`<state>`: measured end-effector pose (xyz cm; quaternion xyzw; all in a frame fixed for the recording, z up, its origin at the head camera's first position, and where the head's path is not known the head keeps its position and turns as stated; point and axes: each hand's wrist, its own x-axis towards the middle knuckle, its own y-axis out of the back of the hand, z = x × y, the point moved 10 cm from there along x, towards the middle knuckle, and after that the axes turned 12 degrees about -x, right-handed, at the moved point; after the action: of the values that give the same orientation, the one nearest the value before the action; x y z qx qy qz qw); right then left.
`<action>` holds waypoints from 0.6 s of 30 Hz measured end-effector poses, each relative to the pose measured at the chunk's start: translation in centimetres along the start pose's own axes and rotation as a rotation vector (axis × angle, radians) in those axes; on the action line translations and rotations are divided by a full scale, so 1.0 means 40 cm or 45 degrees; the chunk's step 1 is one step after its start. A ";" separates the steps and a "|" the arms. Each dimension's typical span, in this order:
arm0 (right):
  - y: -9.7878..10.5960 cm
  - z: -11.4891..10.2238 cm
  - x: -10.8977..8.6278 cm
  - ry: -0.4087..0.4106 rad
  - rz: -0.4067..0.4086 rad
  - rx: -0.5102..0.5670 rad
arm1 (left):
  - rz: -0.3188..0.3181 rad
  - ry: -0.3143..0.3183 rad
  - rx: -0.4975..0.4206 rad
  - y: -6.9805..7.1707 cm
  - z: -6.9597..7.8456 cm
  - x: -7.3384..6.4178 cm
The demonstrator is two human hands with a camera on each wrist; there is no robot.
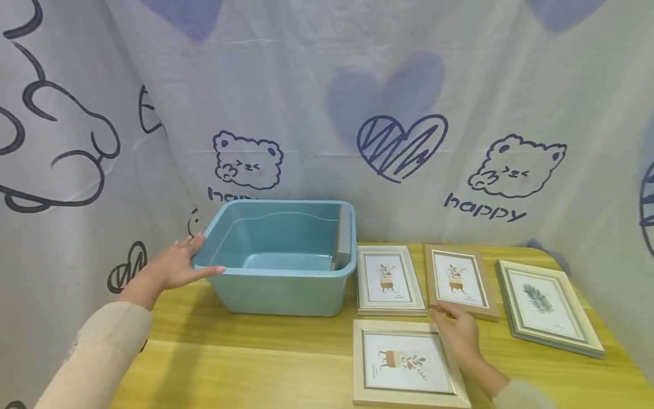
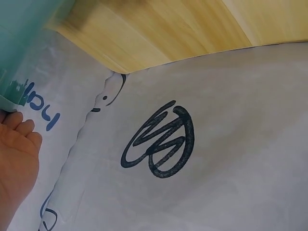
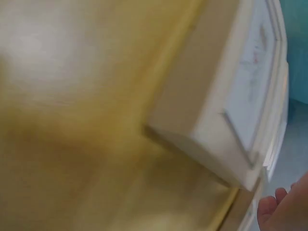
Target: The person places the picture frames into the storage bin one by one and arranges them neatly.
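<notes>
A blue plastic tub [image 1: 278, 292] stands on the wooden table. My left hand [image 1: 179, 264] rests at its left corner, the thumb along the front rim and the fingers by the left rim; the left wrist view shows this hand [image 2: 18, 163] beside the tub wall. Inside the tub, a picture frame [image 1: 344, 236] stands on edge against the right wall. My right hand [image 1: 460, 335] overlaps the top right corner of the near cream picture frame [image 1: 403, 402], its fingertips by the lower left corner of the tan picture frame [image 1: 487, 309]. Nothing shows in its grasp.
A white picture frame [image 1: 390, 311] lies beside the tub. Farther right is a green-and-cream picture frame [image 1: 579, 341] with a leaf print. A printed curtain [image 1: 306, 113] hangs behind the table [image 1: 245, 363] and along both sides.
</notes>
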<state>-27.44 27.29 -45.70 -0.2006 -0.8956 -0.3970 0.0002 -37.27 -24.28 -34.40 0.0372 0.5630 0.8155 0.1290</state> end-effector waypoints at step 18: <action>0.022 0.098 -0.072 -0.005 0.080 -0.071 | 0.015 -0.002 -0.024 -0.006 0.000 -0.005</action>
<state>-23.84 29.57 -48.21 -0.2294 -0.8774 -0.4213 0.0054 -37.02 -24.24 -34.60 0.0400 0.5549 0.8215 0.1248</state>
